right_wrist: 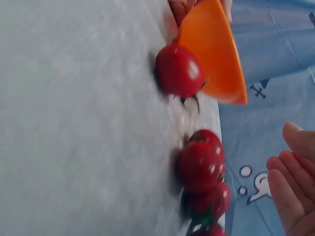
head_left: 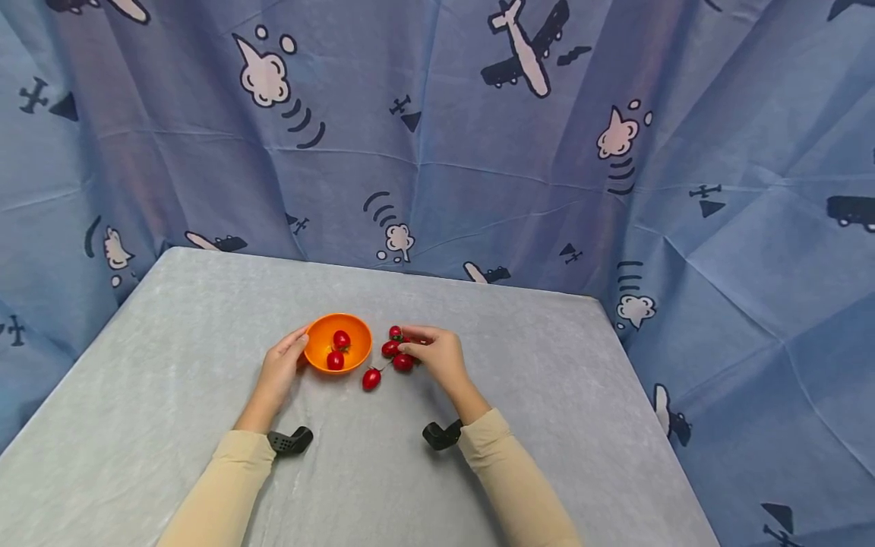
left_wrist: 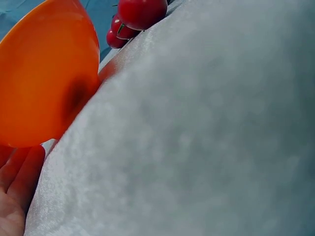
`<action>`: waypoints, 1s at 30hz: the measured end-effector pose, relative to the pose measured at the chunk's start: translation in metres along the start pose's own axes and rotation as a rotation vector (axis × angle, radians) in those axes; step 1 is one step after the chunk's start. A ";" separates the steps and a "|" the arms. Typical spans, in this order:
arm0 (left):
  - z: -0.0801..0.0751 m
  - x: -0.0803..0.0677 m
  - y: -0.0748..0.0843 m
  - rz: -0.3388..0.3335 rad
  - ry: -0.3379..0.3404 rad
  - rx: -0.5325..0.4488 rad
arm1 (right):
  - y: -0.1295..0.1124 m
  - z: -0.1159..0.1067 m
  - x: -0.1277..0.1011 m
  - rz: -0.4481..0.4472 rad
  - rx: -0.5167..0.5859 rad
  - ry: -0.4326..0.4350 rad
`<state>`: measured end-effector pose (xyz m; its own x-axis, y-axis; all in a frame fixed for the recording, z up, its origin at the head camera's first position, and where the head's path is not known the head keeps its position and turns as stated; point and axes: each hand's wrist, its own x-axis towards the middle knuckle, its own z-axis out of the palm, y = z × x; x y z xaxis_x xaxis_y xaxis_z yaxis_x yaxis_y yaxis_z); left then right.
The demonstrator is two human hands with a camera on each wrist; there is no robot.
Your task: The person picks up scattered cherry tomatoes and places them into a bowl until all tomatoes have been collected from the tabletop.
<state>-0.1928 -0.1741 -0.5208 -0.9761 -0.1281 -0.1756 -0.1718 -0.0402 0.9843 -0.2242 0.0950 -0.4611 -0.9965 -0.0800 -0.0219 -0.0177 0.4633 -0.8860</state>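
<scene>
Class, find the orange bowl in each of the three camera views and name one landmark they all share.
Head: orange bowl at table centre, left hand at its rim.
Left wrist: upper left, filling that corner.
Right wrist: top, right of centre.
Shared landmark: the red tomatoes beside it.

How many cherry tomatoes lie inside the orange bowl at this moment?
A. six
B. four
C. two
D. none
C: the head view shows two cherry tomatoes in the orange bowl, which the left hand touches at its rim; the other tomatoes lie on the table beside it.
</scene>
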 end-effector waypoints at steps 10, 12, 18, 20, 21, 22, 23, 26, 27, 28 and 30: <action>-0.001 0.001 0.000 -0.023 -0.003 0.019 | 0.018 -0.015 0.001 0.010 -0.003 0.069; -0.001 0.001 0.000 -0.022 -0.007 0.024 | 0.020 -0.018 0.002 0.011 0.005 0.075; -0.001 0.001 -0.001 -0.012 -0.010 0.023 | 0.030 -0.026 0.006 0.015 -0.010 0.089; -0.001 0.001 0.000 -0.013 -0.012 0.022 | 0.033 -0.028 0.007 0.031 -0.015 0.090; -0.001 0.001 0.000 -0.016 -0.012 0.020 | 0.035 -0.029 0.008 0.038 -0.016 0.089; -0.002 0.001 0.000 -0.015 -0.014 0.021 | 0.036 -0.030 0.008 0.049 -0.011 0.088; -0.002 0.001 0.000 -0.016 -0.013 0.023 | 0.038 -0.031 0.009 0.055 -0.014 0.087; -0.002 0.001 0.001 -0.027 -0.017 0.020 | 0.042 -0.033 0.010 0.067 -0.016 0.086; -0.002 0.001 0.001 -0.028 -0.018 0.024 | 0.043 -0.034 0.011 0.069 -0.015 0.087; -0.002 0.000 0.001 -0.028 -0.017 0.024 | 0.044 -0.034 0.011 0.069 -0.017 0.089; -0.003 0.000 0.001 -0.027 -0.018 0.026 | 0.045 -0.035 0.011 0.068 -0.025 0.092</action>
<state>-0.1928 -0.1769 -0.5197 -0.9733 -0.1097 -0.2018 -0.2011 -0.0176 0.9794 -0.2392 0.1461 -0.4847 -0.9987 0.0328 -0.0378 0.0489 0.4866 -0.8722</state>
